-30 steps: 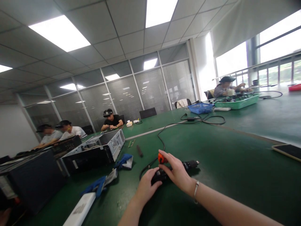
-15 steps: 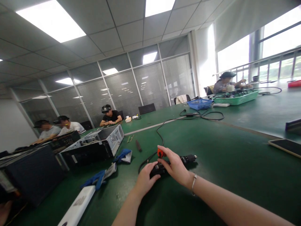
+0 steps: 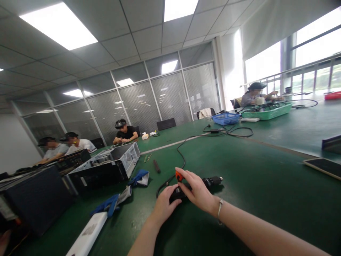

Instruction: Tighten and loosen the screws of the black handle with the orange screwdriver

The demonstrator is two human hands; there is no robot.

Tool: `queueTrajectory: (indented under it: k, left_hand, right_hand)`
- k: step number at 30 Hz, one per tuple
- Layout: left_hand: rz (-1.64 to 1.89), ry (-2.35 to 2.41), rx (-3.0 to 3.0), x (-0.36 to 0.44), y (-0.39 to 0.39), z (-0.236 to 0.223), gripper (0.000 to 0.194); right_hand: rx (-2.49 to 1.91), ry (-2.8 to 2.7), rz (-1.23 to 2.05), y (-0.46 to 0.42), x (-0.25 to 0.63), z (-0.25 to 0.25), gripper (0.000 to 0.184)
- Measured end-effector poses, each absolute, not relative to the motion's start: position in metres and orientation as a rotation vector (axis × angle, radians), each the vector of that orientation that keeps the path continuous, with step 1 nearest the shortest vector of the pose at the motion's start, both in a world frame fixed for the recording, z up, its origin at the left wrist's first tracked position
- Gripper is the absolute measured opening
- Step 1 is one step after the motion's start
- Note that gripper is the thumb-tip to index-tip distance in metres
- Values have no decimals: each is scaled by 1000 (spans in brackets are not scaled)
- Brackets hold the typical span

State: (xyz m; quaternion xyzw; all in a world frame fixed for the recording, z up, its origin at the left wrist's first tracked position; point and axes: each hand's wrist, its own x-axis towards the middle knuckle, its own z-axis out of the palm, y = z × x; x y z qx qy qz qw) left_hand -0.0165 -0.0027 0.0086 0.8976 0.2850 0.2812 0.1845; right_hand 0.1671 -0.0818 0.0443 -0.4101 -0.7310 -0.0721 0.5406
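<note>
A black corded electric screwdriver [image 3: 212, 181] with a metal tip lies on the green tabletop, its tip pointing right. My left hand [image 3: 165, 204] is wrapped round its left end, thumb in front. My right hand [image 3: 199, 192] reaches over the middle of the tool and pinches a small orange part [image 3: 178, 176] above the body between thumb and fingers. Whether that part is fixed to the tool cannot be seen. Behind my left hand, the black cord [image 3: 182, 153] curves away across the table. My hands hide much of the tool's body.
Blue-grey work gloves [image 3: 140, 177] and a white bar-shaped block [image 3: 89, 233] lie at left. Farther left stands an open computer case [image 3: 99, 174]. A dark stick [image 3: 156, 166] rests behind my hands. At right are a phone [image 3: 323, 167], blue basket [image 3: 226, 118] and green tray [image 3: 271, 113]. Several people sit around.
My right hand and the orange part have shifted slightly left and toward me. My left hand keeps its place on the tool. A person across the table has moved their hands.
</note>
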Motion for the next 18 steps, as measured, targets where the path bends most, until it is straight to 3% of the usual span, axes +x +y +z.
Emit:
queueTrajectory:
  k: [18]
  left_hand:
    - [785, 827, 2534, -17, -2, 7, 47]
  right_hand:
    - [-971, -1692, -263, -80, 168, 41, 43]
